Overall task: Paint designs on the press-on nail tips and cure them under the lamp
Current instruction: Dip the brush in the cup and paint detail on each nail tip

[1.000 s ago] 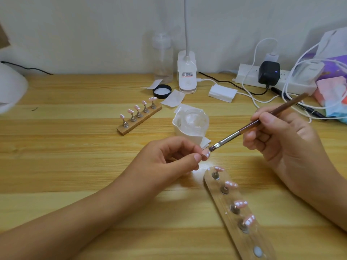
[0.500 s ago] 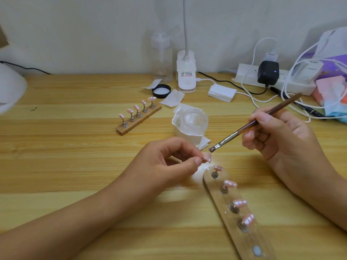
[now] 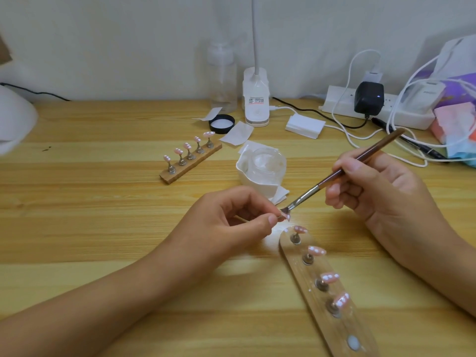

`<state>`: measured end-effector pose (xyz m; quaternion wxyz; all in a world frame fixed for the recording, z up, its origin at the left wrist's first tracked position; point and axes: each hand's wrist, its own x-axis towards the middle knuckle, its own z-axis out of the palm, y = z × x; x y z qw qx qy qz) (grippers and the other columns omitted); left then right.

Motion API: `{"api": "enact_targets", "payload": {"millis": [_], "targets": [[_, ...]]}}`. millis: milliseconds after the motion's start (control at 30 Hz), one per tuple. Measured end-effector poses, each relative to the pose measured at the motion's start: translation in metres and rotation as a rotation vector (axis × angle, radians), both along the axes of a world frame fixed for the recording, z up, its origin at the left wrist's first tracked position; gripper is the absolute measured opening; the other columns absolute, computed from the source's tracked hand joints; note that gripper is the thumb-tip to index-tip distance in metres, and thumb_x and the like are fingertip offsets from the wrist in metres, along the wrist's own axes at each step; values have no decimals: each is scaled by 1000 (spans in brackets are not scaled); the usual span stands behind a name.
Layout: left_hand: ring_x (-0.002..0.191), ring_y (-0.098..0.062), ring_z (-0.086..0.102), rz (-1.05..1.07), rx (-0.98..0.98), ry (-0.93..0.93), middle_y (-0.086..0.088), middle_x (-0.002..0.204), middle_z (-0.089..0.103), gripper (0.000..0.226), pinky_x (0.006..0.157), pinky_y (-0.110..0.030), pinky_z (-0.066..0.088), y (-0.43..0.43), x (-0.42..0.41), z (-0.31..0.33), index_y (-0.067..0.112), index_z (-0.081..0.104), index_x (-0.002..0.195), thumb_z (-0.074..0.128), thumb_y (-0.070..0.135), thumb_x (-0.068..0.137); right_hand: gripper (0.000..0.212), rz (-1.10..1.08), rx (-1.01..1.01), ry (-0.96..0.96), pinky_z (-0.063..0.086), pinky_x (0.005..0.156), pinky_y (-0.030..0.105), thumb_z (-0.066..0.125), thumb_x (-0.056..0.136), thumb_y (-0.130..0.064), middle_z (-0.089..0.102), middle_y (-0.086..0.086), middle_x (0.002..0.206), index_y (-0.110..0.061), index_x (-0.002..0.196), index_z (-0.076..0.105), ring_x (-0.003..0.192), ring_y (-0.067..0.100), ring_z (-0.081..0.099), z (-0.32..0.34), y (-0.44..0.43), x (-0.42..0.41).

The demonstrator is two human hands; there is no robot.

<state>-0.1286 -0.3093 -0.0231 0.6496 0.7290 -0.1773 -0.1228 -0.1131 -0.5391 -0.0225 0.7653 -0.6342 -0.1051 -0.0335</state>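
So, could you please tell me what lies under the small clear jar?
The small clear jar sits on crumpled white paper wipes, which curl up around its sides. The wooden table beneath is hidden.

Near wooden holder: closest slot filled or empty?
Empty. The closest slot shows only a bare disc; the other four on the holder carry nail tips.
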Motion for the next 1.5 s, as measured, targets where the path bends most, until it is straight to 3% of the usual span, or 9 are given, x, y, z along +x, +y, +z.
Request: {"api": "enact_targets", "payload": {"millis": [267, 567, 800, 1000, 1133, 1233, 1300, 1400, 1500], "targets": [[64, -6, 64, 32, -141, 89, 2, 70, 71, 14, 62, -16, 50, -2, 1, 2, 9, 70, 86, 68, 19, 77, 27, 11, 80, -72, 54, 63, 21, 50, 92, -15, 69, 0, 70, -27, 83, 73, 66, 13, 67, 2, -4, 2], [64, -8, 65, 34, -161, 113, 0, 70, 72, 7, 62, -17, 51, -2, 1, 3, 16, 72, 78, 68, 20, 74, 31, 52, 69, -39, 55, 61, 20, 48, 88, -15, 70, 4, 67, -27, 77, 74, 64, 15, 69, 4, 0, 1], [64, -7, 65, 42, -164, 115, 1, 70, 71, 13, 61, -17, 51, -2, 1, 3, 9, 70, 82, 67, 19, 73, 13, -31, 24, -36, 55, 63, 20, 53, 88, -17, 72, 8, 73, -17, 88, 67, 70, 17, 70, -3, -2, 3], [71, -8, 68, 70, -161, 111, -3, 77, 74, 17, 65, -16, 52, 0, 2, 0, 13, 77, 84, 68, 24, 74, 17, -63, 35, -227, 53, 77, 23, 56, 93, -18, 70, 0, 84, -27, 98, 70, 84, 15, 67, -4, -11, 5], [79, -7, 71, 64, -219, 106, -1, 87, 77, 20, 67, -14, 52, 0, 3, 1, 19, 77, 94, 66, 21, 77, 20, -108, -289, -413, 50, 88, 27, 58, 96, -12, 67, -2, 97, -24, 110, 68, 95, 17, 63, -2, -21, 7], [78, -7, 70, 50, -248, 88, -4, 87, 77, 13, 68, -14, 51, 0, 2, 2, 22, 78, 93, 72, 18, 82, 35, -124, -947, -753, 45, 94, 25, 54, 92, 0, 61, 2, 115, -14, 122, 64, 107, 18, 60, 5, -37, 11], [80, -7, 68, 46, -224, 35, -1, 87, 76, 13, 69, -14, 50, 0, -1, 4, 29, 78, 88, 74, 19, 80, 40, -103, -1274, -886, 48, 90, 32, 53, 88, 6, 60, 10, 118, -7, 125, 64, 105, 24, 59, 6, -46, 15], [73, -7, 58, 53, -149, -93, 10, 78, 68, 10, 68, -14, 45, -2, -7, 7, 33, 76, 85, 78, 27, 78, 45, -51, -1410, -799, 55, 80, 46, 59, 85, 16, 65, 17, 115, -6, 122, 69, 100, 34, 64, 2, -45, 16], [64, -4, 42, 35, -24, -363, 13, 66, 47, 7, 63, -13, 35, -3, -18, 9, 35, 74, 83, 79, 32, 78, 41, 38, -1380, -763, 56, 77, 45, 61, 88, 12, 68, 14, 111, -9, 122, 70, 97, 32, 66, 2, -42, 16]]}}
